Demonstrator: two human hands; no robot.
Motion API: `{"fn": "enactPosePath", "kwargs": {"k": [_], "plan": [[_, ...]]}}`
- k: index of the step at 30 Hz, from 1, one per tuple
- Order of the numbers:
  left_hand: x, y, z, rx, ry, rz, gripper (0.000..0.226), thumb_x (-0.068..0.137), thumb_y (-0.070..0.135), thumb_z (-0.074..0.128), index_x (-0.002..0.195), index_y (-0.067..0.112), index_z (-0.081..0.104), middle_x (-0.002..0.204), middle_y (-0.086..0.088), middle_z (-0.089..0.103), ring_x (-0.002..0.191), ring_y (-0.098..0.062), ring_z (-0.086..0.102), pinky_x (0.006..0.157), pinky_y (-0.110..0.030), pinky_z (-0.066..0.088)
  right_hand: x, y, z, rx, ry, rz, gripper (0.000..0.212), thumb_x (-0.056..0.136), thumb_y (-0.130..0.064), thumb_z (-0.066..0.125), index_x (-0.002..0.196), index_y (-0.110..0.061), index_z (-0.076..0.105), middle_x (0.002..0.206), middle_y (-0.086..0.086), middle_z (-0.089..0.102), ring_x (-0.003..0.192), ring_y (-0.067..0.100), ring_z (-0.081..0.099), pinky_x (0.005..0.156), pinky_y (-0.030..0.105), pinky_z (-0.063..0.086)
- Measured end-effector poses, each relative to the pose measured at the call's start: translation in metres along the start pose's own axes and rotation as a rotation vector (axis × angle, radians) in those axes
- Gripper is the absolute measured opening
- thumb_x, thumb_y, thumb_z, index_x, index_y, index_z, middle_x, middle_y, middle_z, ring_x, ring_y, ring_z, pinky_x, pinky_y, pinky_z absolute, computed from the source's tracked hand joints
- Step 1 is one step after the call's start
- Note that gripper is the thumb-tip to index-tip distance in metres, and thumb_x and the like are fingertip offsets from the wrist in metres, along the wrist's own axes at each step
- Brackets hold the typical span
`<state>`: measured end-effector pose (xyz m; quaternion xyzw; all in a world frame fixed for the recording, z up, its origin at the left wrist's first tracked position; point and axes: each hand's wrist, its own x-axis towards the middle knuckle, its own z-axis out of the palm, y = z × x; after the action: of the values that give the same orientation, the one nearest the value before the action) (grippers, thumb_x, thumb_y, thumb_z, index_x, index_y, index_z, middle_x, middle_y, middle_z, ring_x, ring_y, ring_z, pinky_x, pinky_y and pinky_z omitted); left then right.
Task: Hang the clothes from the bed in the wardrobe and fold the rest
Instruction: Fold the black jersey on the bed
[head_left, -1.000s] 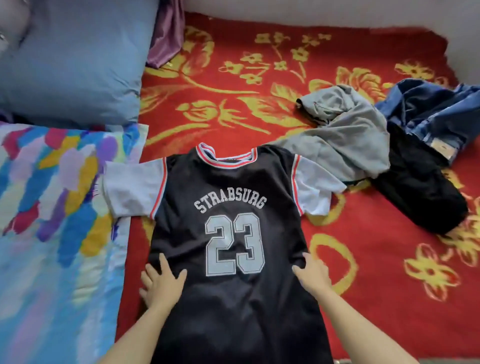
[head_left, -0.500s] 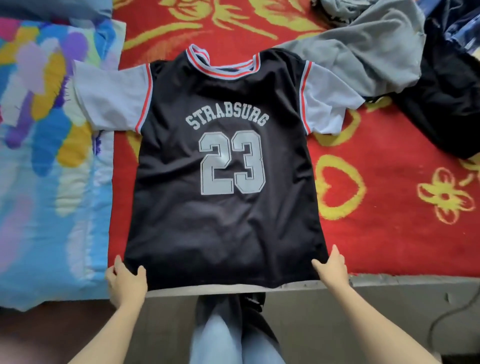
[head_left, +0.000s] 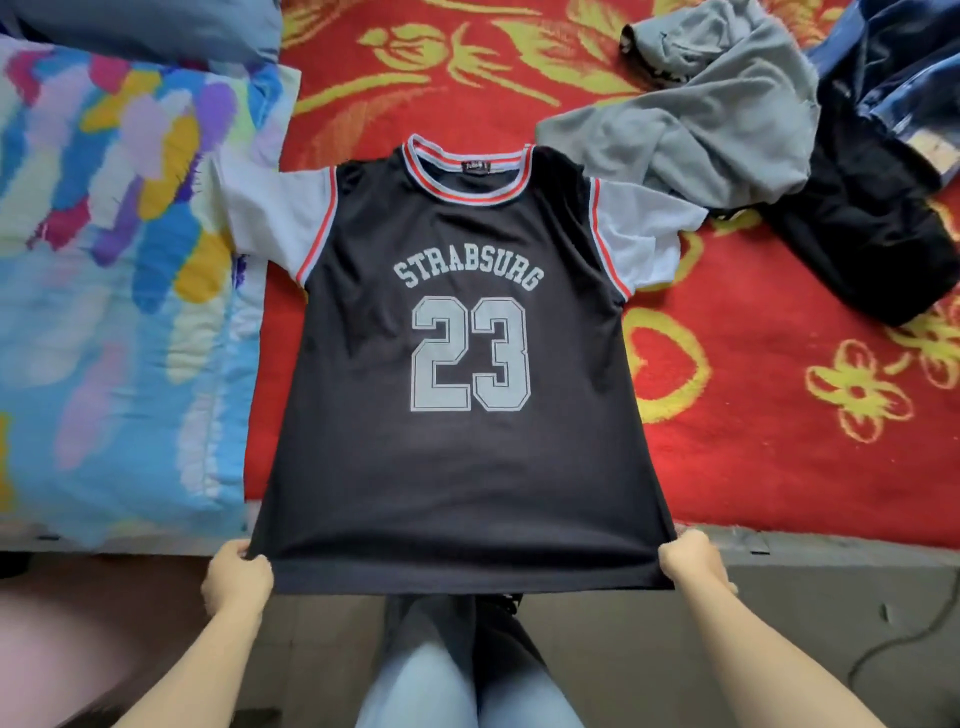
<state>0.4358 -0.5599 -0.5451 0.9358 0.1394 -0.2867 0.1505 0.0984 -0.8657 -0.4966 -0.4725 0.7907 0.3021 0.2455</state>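
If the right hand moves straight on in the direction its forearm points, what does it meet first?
Probably only the jersey itself: the right hand grips its lower corner and points inward across the black front, which lies on the red blanket. Its height above that is unclear.

Bright, soft, even light across whole scene; source not identifiable. Shadows faint and soft-edged. Colour of red blanket (head_left: 779, 467) strongly saturated. Print on jersey (head_left: 467, 467) sharp at centre; dark fabric shows little fold detail. At left, patterned quilt (head_left: 119, 312) smeared, out of focus. Wide-angle stretch toward edges and near corners. At near left, floor (head_left: 78, 623) dim, pinkish, blurred.
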Motion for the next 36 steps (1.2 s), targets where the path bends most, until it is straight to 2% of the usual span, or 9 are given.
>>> {"fn": "enactPosePath", "kwargs": {"k": [3, 6, 11, 19, 26, 29, 36], "plan": [[-0.012, 0.015, -0.004, 0.211, -0.110, 0.009, 0.059, 0.084, 0.017, 0.065, 0.138, 0.016, 0.042, 0.136, -0.024, 0.042, 0.121, -0.043, 0.039, 0.099, -0.050, 0.034, -0.012, -0.015, -0.005, -0.107, 0.014, -0.052, 0.039, 0.089, -0.019, 0.048, 0.127, -0.012, 0.048, 0.133, 0.011, 0.049, 0.125, 0.030, 0.042, 0.103, 0.039, 0.030], [-0.017, 0.054, -0.011, 0.235, -0.136, 0.173, 0.073, 0.085, 0.031, 0.066, 0.146, 0.019, 0.028, 0.145, -0.022, 0.029, 0.131, -0.039, 0.026, 0.104, -0.051, 0.027, -0.027, -0.051, -0.020, -0.082, 0.047, -0.212, 0.050, 0.087, -0.031, 0.055, 0.131, -0.012, 0.040, 0.136, 0.013, 0.043, 0.127, 0.032, 0.037, 0.103, 0.043, 0.032], [-0.009, 0.134, -0.028, 0.192, -0.091, 0.351, 0.070, 0.088, 0.030, 0.061, 0.146, 0.019, 0.026, 0.150, -0.018, 0.023, 0.134, -0.037, 0.022, 0.105, -0.051, 0.028, -0.054, -0.125, -0.052, -0.067, 0.111, -0.450, 0.058, 0.090, -0.030, 0.051, 0.143, -0.018, 0.030, 0.140, 0.010, 0.041, 0.129, 0.030, 0.035, 0.101, 0.043, 0.031], [0.016, 0.240, -0.044, 0.245, -0.048, 0.561, 0.063, 0.090, 0.029, 0.057, 0.145, 0.018, 0.028, 0.151, -0.017, 0.022, 0.136, -0.036, 0.020, 0.106, -0.047, 0.029, -0.063, -0.208, -0.098, -0.049, 0.178, -0.589, 0.053, 0.090, -0.025, 0.049, 0.140, -0.017, 0.033, 0.138, 0.010, 0.040, 0.128, 0.029, 0.034, 0.098, 0.043, 0.033], [0.045, 0.335, -0.030, 0.317, -0.033, 0.702, 0.062, 0.092, 0.030, 0.053, 0.146, 0.019, 0.026, 0.151, -0.014, 0.020, 0.136, -0.034, 0.018, 0.106, -0.045, 0.030, -0.022, -0.278, -0.155, -0.120, 0.306, -0.690, 0.044, 0.089, -0.023, 0.049, 0.130, -0.010, 0.040, 0.131, 0.011, 0.045, 0.122, 0.030, 0.039, 0.090, 0.041, 0.039], [0.065, 0.376, -0.025, 0.362, -0.002, 0.762, 0.059, 0.094, 0.028, 0.050, 0.146, 0.019, 0.025, 0.152, -0.012, 0.020, 0.136, -0.032, 0.018, 0.105, -0.047, 0.029, 0.009, -0.307, -0.176, -0.154, 0.387, -0.739, 0.044, 0.090, -0.020, 0.048, 0.132, -0.010, 0.041, 0.130, 0.011, 0.047, 0.122, 0.031, 0.040, 0.088, 0.040, 0.038], [0.115, 0.430, -0.004, 0.428, 0.037, 0.749, 0.056, 0.095, 0.019, 0.043, 0.147, 0.016, 0.024, 0.153, -0.007, 0.023, 0.136, -0.027, 0.023, 0.104, -0.044, 0.029, 0.071, -0.366, -0.192, -0.264, 0.408, -0.802, 0.046, 0.092, -0.019, 0.044, 0.137, -0.010, 0.037, 0.136, 0.009, 0.046, 0.125, 0.029, 0.040, 0.091, 0.040, 0.038]]}}
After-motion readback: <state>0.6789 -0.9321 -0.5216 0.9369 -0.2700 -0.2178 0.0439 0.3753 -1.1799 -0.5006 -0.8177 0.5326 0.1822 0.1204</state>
